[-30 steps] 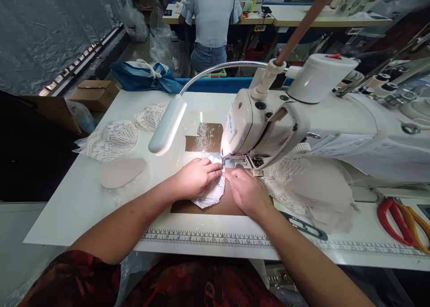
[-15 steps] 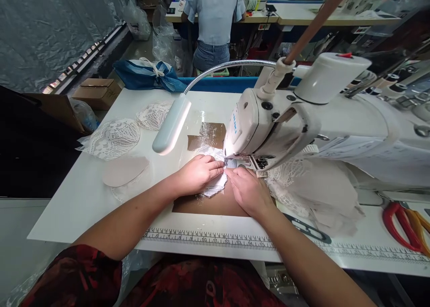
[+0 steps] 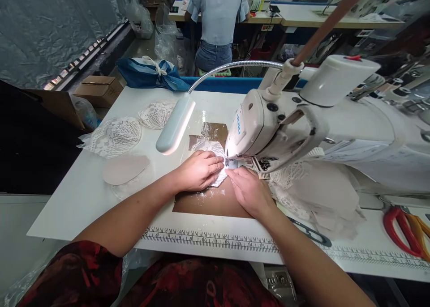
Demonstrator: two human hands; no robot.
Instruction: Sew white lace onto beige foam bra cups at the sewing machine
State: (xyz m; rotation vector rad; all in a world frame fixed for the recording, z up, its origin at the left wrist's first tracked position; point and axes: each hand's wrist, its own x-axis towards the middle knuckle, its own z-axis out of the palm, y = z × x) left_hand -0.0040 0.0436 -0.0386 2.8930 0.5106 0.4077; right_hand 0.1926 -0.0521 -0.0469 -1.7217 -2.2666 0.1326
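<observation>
My left hand lies flat, fingers stretched out, pressing a small white lace piece onto the table just left of the needle. My right hand rests palm down to the right of it, fingertips at the presser foot on the same lace piece. The white sewing machine stands over both hands, its head right above the fingertips. Most of the lace is hidden under my left hand.
A gooseneck lamp hangs left of the machine head. Lace cups and a beige pad lie at the left, a heap of lace pieces at the right. Red-handled scissors, snips, a printed ruler. A person stands behind.
The lace piece has fed away from me under the presser foot; less of it shows in front of my left hand, more behind. Both hands slid forward with it.
</observation>
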